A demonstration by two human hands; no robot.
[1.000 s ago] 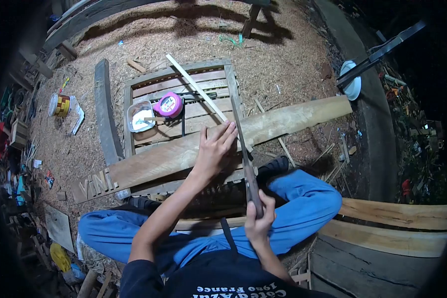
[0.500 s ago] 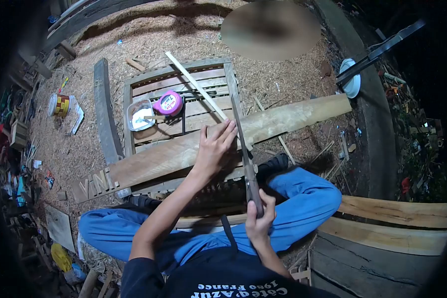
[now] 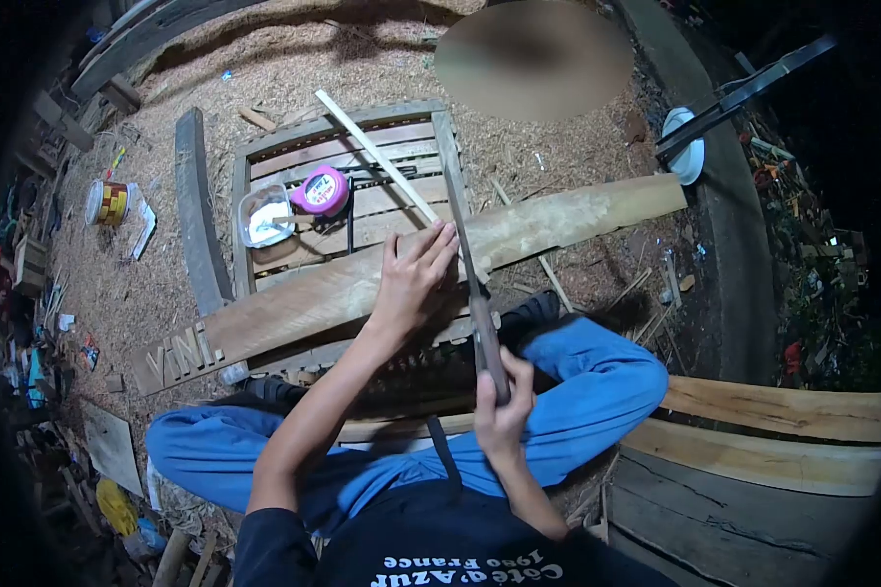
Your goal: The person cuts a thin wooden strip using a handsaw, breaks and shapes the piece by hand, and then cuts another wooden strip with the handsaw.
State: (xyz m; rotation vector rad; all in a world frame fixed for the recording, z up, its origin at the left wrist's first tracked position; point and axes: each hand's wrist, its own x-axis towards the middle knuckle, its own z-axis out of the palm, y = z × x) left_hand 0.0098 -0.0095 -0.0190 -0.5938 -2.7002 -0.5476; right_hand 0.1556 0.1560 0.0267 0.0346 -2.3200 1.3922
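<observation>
My right hand (image 3: pixel 505 403) is wrapped round the dark handle of a handsaw (image 3: pixel 479 311), whose narrow blade points away from me across a long wooden plank (image 3: pixel 323 297). Just left of the blade, my left hand (image 3: pixel 413 279) presses a thin pale wooden strip (image 3: pixel 382 160) against the plank with its fingertips. The strip slants away to the far left, and its near end is partly hidden by the fingers. Short wooden pieces (image 3: pixel 188 352) form letter-like shapes at the plank's left end.
Under the plank is a slatted wooden frame (image 3: pixel 243 210), carrying a pink tape measure (image 3: pixel 322 192) and a clear tub (image 3: pixel 253 230) of white paste. A weathered beam (image 3: pixel 195 196) lies to the left, near a yellow-red can (image 3: pixel 108 203). Boards (image 3: pixel 783 411) lie at the right.
My right hand has pushed the handsaw a little forward, away from my body. My left hand stays on the strip. The whole view has shifted slightly.
</observation>
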